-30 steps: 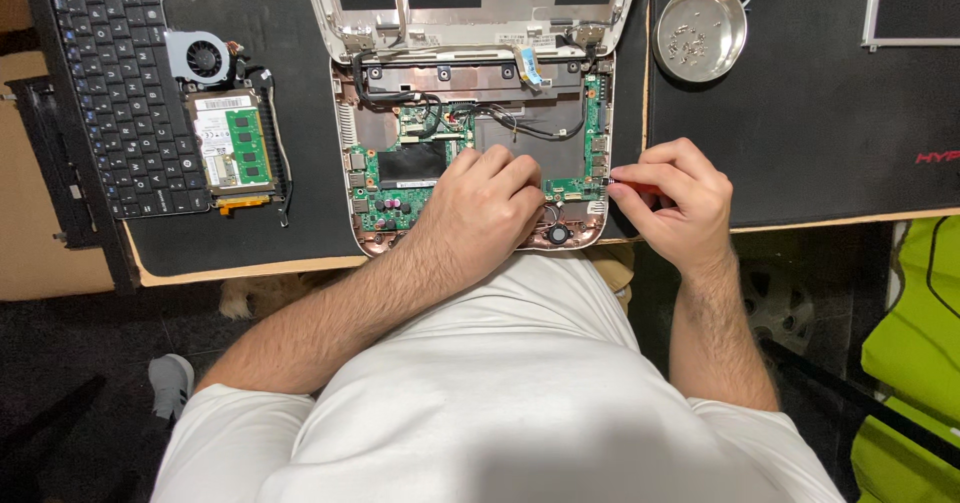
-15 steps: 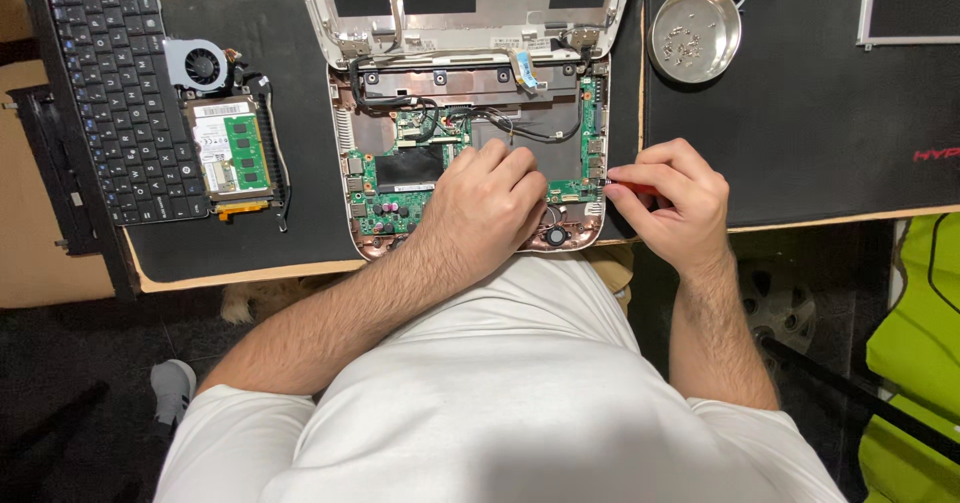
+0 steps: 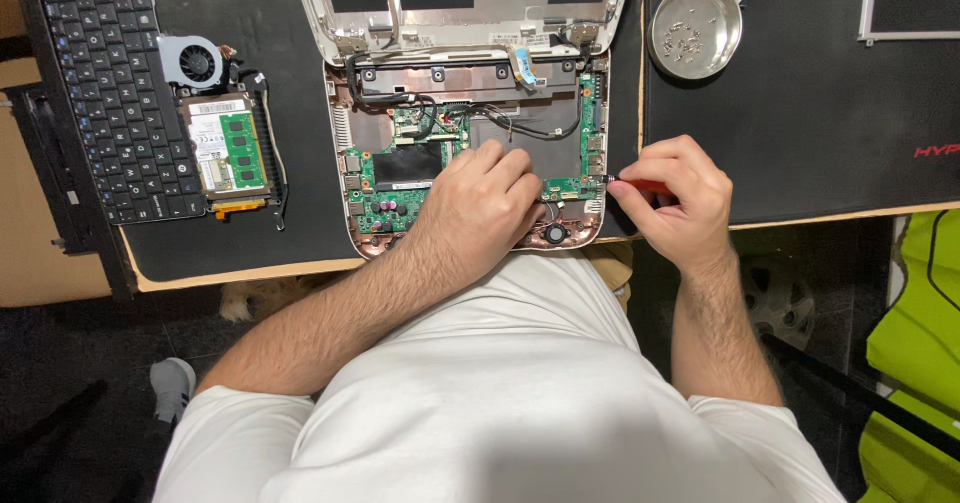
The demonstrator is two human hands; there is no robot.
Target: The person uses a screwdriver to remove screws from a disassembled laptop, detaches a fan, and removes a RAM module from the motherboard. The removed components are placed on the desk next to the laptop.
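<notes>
Barely any change over the last second: both hands sit where they were, only the view has drifted slightly, so work is still on the same spot at the right edge of the board. Left hand (image 3: 478, 208) lies palm down, fingers loosely curled, pressing on the green motherboard (image 3: 400, 178) inside the opened laptop base (image 3: 350, 143). Right hand (image 3: 672, 198) is pinched shut around a red-handled screwdriver (image 3: 640, 185), tip against the base's right edge. Further out on the counter (image 3: 800, 123): round metal screw dish (image 3: 695, 28), the laptop's lid (image 3: 470, 3), and at left a detached fan (image 3: 192, 63), memory module (image 3: 228, 148) and keyboard (image 3: 105, 93).
</notes>
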